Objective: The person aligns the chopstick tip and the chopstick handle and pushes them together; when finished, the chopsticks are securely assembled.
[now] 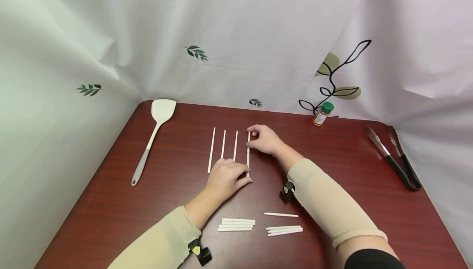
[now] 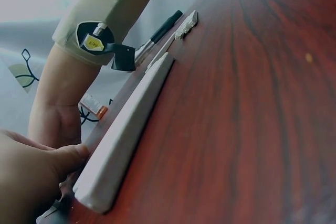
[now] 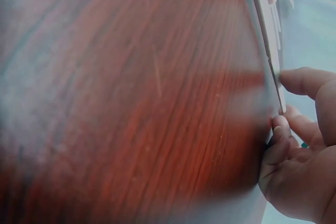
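Note:
Both hands are at a long white stick (image 1: 248, 160) that lies lengthwise on the table, with a fine seam near its middle. My left hand (image 1: 223, 178) pinches its near end between thumb and forefinger. At the far end, my right hand (image 1: 267, 141) holds it, the thumb (image 3: 302, 81) against its side and a fingertip at its tip. To the left run three similar long sticks, roughly parallel: one outermost (image 1: 212, 150), one in the middle (image 1: 223, 145) and one closest (image 1: 235, 145). The left hand hides the near ends of the latter two.
Nearer the body lie a stack of short white sticks (image 1: 236, 225), a second small pile (image 1: 284, 231) and a single short stick (image 1: 281, 214). A spatula (image 1: 149, 141) lies left. A green-capped spice bottle (image 1: 322, 115) stands back right; tongs (image 1: 397, 162) lie far right. Curtains border the table (image 1: 111, 207).

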Motion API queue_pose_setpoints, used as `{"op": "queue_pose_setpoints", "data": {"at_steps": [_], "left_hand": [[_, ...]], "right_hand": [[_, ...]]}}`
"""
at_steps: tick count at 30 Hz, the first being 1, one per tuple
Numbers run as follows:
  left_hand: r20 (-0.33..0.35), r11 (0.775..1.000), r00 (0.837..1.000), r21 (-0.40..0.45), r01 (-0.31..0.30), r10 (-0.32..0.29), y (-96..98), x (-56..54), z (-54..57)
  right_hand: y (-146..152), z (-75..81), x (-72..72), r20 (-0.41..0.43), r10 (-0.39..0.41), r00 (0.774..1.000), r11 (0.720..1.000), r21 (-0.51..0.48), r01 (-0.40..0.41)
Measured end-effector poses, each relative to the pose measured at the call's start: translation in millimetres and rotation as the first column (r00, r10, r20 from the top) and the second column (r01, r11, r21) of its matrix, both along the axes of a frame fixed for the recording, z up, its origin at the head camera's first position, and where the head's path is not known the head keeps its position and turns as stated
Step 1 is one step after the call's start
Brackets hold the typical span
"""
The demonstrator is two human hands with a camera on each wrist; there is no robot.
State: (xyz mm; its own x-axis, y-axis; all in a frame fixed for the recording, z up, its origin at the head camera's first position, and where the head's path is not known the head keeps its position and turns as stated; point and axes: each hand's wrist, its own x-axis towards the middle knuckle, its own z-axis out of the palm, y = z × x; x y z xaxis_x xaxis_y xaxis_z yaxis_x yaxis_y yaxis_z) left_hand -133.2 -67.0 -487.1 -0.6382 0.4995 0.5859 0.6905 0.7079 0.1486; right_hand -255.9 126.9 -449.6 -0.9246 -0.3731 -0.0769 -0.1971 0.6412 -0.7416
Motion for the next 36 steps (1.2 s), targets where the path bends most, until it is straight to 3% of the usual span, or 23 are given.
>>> {"op": "queue_pose_setpoints", "data": {"at_steps": [25, 36], "left_hand": [[-0.013, 0.997, 1.000, 0.072, -0.011, 0.012, -1.1, -2.3, -2.8], [0.018, 0.997, 1.000, 0.078, -0.010, 0.009, -1.0, -1.7, -4.2]], "right_hand": [[-3.5, 1.4, -4.2, -0.032, 0.029, 0.999, 0.995, 0.097, -0.026], [-2.4, 1.5, 1.1, -0.082, 0.046, 0.996, 0.990, 0.139, -0.034]]}}
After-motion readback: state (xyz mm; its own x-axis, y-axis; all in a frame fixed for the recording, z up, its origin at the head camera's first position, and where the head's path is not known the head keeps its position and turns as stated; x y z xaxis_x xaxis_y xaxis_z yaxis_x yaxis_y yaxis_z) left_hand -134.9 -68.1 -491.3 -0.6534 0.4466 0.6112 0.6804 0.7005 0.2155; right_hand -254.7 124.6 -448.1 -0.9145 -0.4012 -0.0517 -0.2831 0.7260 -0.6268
